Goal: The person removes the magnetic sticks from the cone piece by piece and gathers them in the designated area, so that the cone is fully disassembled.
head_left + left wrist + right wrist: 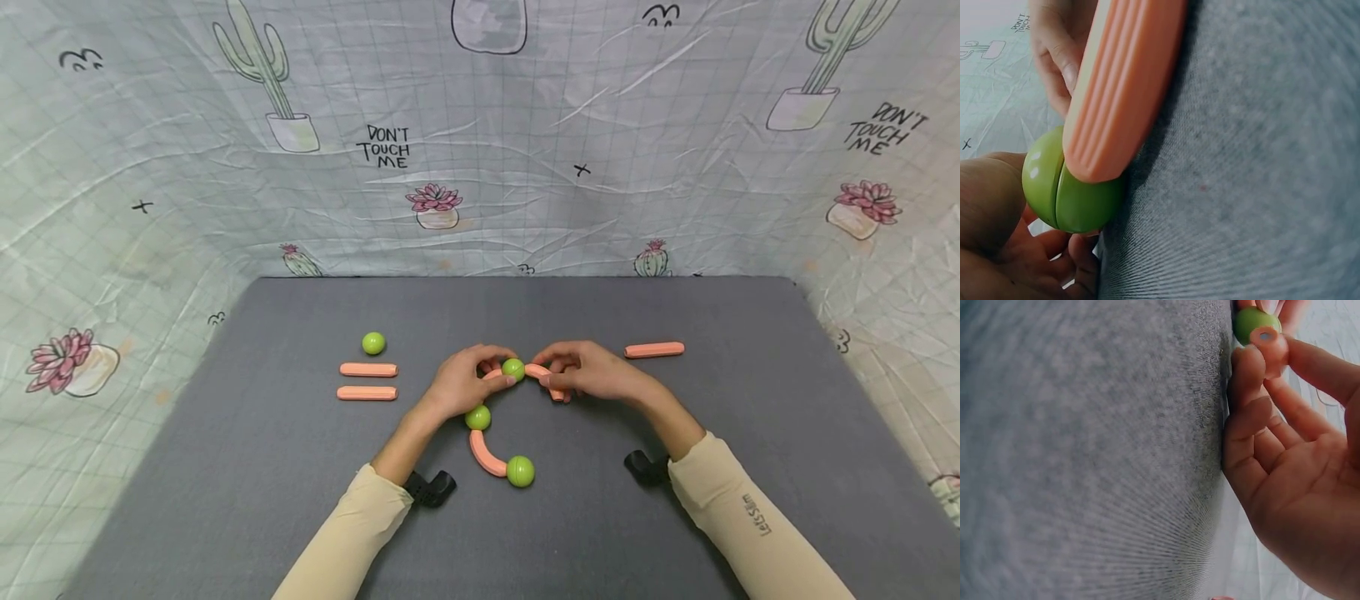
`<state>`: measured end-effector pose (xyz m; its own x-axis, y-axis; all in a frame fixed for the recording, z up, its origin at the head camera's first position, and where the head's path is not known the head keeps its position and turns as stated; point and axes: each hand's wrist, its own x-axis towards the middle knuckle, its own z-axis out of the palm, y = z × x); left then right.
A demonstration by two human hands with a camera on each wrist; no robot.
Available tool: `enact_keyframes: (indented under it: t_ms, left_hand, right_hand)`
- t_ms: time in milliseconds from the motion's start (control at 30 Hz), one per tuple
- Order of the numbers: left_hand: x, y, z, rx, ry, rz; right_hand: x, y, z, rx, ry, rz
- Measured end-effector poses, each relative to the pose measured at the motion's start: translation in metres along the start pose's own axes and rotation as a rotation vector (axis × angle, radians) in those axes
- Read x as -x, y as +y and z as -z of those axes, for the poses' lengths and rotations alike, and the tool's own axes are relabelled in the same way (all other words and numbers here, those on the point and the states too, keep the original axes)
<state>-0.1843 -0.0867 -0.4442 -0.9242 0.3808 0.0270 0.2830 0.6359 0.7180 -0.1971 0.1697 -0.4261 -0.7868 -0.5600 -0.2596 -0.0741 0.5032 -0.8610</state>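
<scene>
In the head view my left hand (pixel 459 383) pinches a green ball (pixel 513 370) between thumb and index finger. My right hand (pixel 592 372) grips a curved orange stick (pixel 537 370) whose one end meets that ball. The right wrist view shows a small hole in the free end of this curved stick (pixel 1277 357). Below the left hand, the chain carries on with a second green ball (pixel 477 417), another curved orange stick (pixel 487 455) and a third green ball (pixel 521 472). A further orange piece (pixel 492 374) is partly hidden behind the left fingers.
Two straight orange sticks (pixel 368 370) lie to the left on the grey table (pixel 585 533), with a loose green ball (pixel 373 343) behind them. One more straight orange stick (pixel 655 350) lies beyond the right hand. A printed cloth (pixel 525 225) hangs behind and beside the table.
</scene>
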Motion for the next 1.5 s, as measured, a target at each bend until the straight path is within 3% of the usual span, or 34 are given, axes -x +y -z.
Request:
enact_keyframes:
  t_ms: [433, 1167, 1500]
  left_hand:
    - [-0.003, -0.003, 0.004, 0.019, -0.031, 0.022]
    - [-0.002, -0.003, 0.002, -0.045, -0.015, 0.030]
    - [-0.001, -0.002, 0.003, -0.042, -0.028, 0.026]
  right_hand:
    - [0.011, 0.005, 0.007, -0.039, -0.061, 0.070]
    - [0.043, 0.018, 0.019, -0.056, -0.053, 0.059]
    - [0.061, 0.025, 0.024, -0.024, 0.003, 0.050]
